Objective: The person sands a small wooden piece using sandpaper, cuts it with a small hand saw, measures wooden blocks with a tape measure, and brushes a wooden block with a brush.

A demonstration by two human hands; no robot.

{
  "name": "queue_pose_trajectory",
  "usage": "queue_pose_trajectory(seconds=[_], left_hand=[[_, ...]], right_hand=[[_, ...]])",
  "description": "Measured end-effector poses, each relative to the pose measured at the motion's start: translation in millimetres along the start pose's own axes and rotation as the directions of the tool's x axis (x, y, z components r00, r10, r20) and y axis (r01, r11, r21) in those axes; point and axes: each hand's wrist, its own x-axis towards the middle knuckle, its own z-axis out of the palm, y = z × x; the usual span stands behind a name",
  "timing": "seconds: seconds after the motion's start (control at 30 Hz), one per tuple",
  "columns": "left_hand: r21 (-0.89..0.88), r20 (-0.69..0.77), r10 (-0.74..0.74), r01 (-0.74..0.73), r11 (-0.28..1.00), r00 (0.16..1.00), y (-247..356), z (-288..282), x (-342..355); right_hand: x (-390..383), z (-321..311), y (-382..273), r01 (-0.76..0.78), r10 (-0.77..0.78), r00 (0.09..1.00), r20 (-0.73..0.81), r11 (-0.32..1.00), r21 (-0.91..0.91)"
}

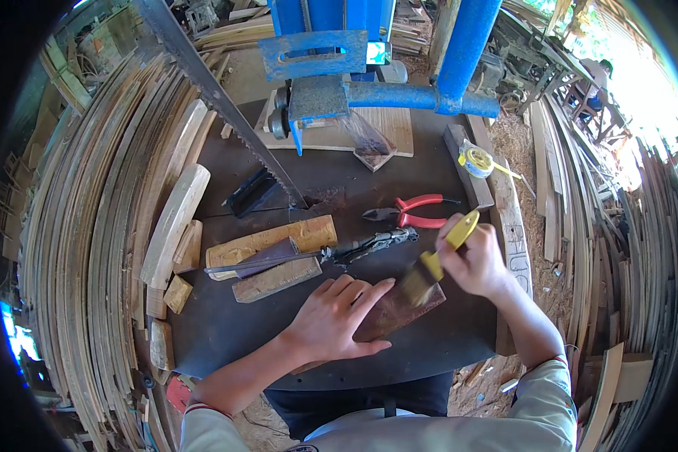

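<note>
My right hand (471,260) is closed around the yellow handle of a paintbrush (462,230). Its bristles, smeared by motion, touch or hover just over a reddish-brown wooden board (399,315). On that board lies my left hand (339,316), thumb and forefinger spread along it, the other fingers slightly bent; part of the board is hidden underneath. Beyond the brush, red-handled pliers (418,211) rest on the dark table (233,331). Left of them is a dark metal tool (377,245) with a thin bar, whose kind I cannot make out, beside small wooden blocks (279,280).
A toothed saw blade (226,105) runs down into the table at left, near a blue machine frame (320,98). A tape measure (478,160) sits at the right edge. Wood strips (90,248) are stacked on both sides. Another person (599,79) sits far right.
</note>
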Motion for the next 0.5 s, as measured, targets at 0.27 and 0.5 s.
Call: queue_pose_trajectory(seconds=[0.27, 0.5], left_hand=[[0.022, 0.028, -0.032, 0.032, 0.999, 0.999, 0, 4, -1], [-0.038, 0.063, -0.096, 0.098, 0.994, 0.993, 2, 5, 1]], right_hand=[[-5, 11, -32, 0.356, -0.337, 0.934, 0.114, 0.876, -0.325], [-19, 39, -44, 0.243, -0.239, 0.962, 0.133, 0.97, -0.015]])
